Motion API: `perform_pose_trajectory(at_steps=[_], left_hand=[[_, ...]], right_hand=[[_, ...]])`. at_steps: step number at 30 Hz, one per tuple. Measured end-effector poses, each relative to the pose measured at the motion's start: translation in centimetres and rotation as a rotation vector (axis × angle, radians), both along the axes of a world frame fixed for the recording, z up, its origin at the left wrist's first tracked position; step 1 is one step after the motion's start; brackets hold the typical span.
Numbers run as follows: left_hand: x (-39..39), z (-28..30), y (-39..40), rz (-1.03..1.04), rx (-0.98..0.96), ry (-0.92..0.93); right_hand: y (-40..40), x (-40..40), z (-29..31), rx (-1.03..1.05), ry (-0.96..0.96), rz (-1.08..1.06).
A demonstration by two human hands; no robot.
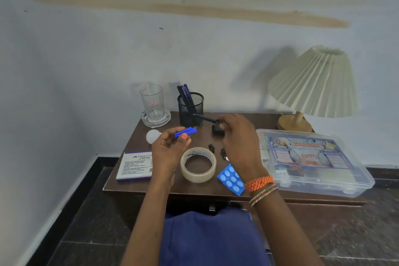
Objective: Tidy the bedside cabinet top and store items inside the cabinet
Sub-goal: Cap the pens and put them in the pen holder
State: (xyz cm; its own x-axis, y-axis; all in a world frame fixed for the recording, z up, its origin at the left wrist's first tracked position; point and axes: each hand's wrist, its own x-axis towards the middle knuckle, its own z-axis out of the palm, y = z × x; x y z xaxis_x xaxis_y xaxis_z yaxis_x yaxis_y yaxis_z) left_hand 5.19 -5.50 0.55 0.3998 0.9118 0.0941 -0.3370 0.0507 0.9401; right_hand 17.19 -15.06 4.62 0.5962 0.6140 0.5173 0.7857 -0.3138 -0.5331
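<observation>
The dark brown bedside cabinet top (241, 119) carries several loose items. My left hand (167, 150) pinches a blue pen cap (186, 131) above the top. My right hand (237, 136) holds a black pen (204, 117) with its tip pointing left toward the black mesh pen holder (191, 110), which has blue pens in it. Below my hands lie a roll of clear tape (198, 165), a blue blister pack of tablets (231, 176), a small black case (217, 130) and two small black pieces (212, 148).
A glass tumbler (152, 101) stands in a glass ashtray at the back left, with a white round object (152, 136) in front. A stamp pad box (136, 165) lies front left. A clear first aid box (311, 160) and a pleated lamp (313, 84) occupy the right.
</observation>
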Motion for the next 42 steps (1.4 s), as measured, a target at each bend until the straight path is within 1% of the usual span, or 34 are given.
perform_pose_trajectory(at_steps=[2, 3, 8, 10, 13, 18, 24, 26, 28, 31, 33, 35, 36, 38, 40, 42], left_hand=[[0.0, 0.7, -0.6, -0.004, -0.037, -0.07], [0.0, 1.0, -0.8, -0.008, -0.049, -0.097], [-0.9, 2.3, -1.5, -0.005, -0.019, -0.144], [-1.2, 2.7, -1.7, -0.006, 0.011, -0.144], [-1.6, 3.0, -1.8, -0.022, 0.064, -0.121], [-2.0, 3.5, -2.2, -0.02, 0.155, -0.014], [-2.4, 3.9, -2.2, -0.059, 0.245, 0.121], [-2.5, 4.3, -2.7, -0.082, 0.241, 0.113], [-2.8, 4.8, -3.1, -0.09, 0.22, 0.059], [-3.0, 5.8, -3.8, -0.104, 0.251, 0.026], [-3.0, 6.5, -4.3, -0.13, 0.251, -0.011], [-2.8, 7.4, -4.3, -0.15, 0.192, -0.096], [-3.0, 8.0, -4.5, -0.15, 0.165, -0.136], [-2.9, 9.1, -4.4, -0.139, 0.144, -0.151], [-2.8, 10.2, -4.6, -0.129, 0.167, -0.148], [-2.6, 11.0, -4.7, -0.092, 0.211, -0.132]], right_hand=[[-1.5, -1.2, 0.7, 0.114, 0.018, 0.042], [-2.1, -1.6, 0.9, 0.132, 0.021, 0.051], [-4.2, -2.4, 1.2, 0.14, -0.013, 0.027], [-4.6, -2.5, 1.3, 0.108, -0.029, 0.001], [-4.9, -2.6, 1.1, 0.074, -0.028, -0.023], [-5.0, -3.0, 1.1, 0.054, -0.027, -0.017], [-5.1, -2.8, 1.8, 0.071, -0.091, -0.019], [-5.1, -2.9, 2.2, 0.088, -0.094, 0.001], [-5.2, -3.1, 2.7, 0.15, -0.031, 0.064], [-5.6, -3.3, 3.7, 0.25, 0.197, 0.181], [-5.9, -3.5, 4.4, 0.28, 0.323, 0.239], [-5.9, -3.4, 4.8, 0.279, 0.402, 0.26], [-6.1, -3.5, 5.1, 0.251, 0.426, 0.274], [-6.0, -3.6, 5.7, 0.125, 0.457, 0.319], [-5.7, -3.8, 6.4, -0.008, 0.435, 0.382], [-4.7, -3.9, 7.1, -0.079, 0.409, 0.413]])
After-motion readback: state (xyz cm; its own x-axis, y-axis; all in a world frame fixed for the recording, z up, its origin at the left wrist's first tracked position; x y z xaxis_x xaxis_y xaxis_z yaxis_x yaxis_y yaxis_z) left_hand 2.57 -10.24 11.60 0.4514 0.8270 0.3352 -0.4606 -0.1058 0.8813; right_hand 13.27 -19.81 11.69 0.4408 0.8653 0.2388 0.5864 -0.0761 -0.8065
